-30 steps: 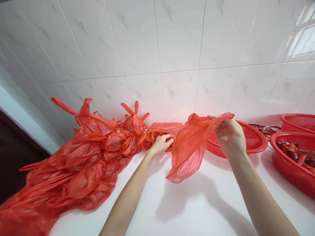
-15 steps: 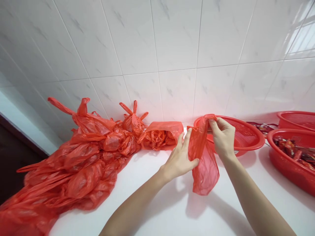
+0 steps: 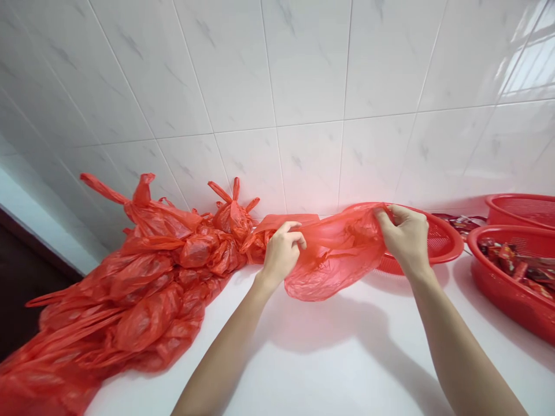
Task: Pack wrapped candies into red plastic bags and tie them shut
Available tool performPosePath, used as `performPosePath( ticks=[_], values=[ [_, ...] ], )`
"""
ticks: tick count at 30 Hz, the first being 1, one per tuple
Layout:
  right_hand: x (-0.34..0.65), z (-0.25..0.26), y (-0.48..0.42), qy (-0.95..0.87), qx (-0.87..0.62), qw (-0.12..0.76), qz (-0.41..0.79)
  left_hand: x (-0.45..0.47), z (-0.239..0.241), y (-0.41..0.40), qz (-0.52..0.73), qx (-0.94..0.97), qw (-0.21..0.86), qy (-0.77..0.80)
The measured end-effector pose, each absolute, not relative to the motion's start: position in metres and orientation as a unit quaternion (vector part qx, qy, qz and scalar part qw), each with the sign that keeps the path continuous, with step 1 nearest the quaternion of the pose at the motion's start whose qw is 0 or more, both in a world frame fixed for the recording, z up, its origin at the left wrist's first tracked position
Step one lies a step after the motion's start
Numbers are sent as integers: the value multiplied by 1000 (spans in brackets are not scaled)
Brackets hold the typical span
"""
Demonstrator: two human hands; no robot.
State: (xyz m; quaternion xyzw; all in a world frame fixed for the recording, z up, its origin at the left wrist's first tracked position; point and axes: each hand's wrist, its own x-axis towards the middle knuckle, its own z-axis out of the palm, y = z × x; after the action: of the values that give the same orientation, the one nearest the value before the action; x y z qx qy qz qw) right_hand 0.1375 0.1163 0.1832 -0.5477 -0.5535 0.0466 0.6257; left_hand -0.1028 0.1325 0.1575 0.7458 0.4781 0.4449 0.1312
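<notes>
Held bag [image 3: 329,263]: see-thru red, pinker where thin. Bag pile [image 3: 147,306]: same red, darker in folds, w/ pale shiny streaks. Nearest basket [image 3: 448,256], behind bag: solid red, w/ dotted mesh pattern. Front R basket [image 3: 498,292]: also red; packets [image 3: 515,266] inside mixed red & v. dark, w/ some pale bits. Worktop [image 3: 303,381]: plain white, grey shadows, pink tint under bag. Wall tiles [image 3: 310,63]: whitish, marble-type grey flecks, lighter grout lines. Bottom-L panel [image 3: 26,283]: v. dark brown, approx. black.
</notes>
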Motion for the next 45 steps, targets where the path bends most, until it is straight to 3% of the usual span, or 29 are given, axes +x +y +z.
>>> performPosePath(
  ticks=[8,15,20,22,27,29,37,45],
  values=[
    [144,189,113,-577,-502,580,280,-107,149,134,392,708,277,518],
    [162,191,108,-608,-565,551,86,-112,169,124,360,706,365,488],
    [144,202,88,-690,-455,559,59,-112,175,120,247,738,386,496],
    [126,199,84,-781,-422,446,115,-110,173,122,203,753,376,500],
    [80,164,98,-863,-451,-61,221,-113,170,126,179,791,334,480],
    [72,151,105,-841,-471,-138,226,-120,173,127,195,797,323,471],
    [76,144,113,-808,-508,-213,210,-142,190,123,151,806,242,519],
    [78,153,112,-803,-509,-202,236,-142,189,117,-51,819,215,529]
  ],
)
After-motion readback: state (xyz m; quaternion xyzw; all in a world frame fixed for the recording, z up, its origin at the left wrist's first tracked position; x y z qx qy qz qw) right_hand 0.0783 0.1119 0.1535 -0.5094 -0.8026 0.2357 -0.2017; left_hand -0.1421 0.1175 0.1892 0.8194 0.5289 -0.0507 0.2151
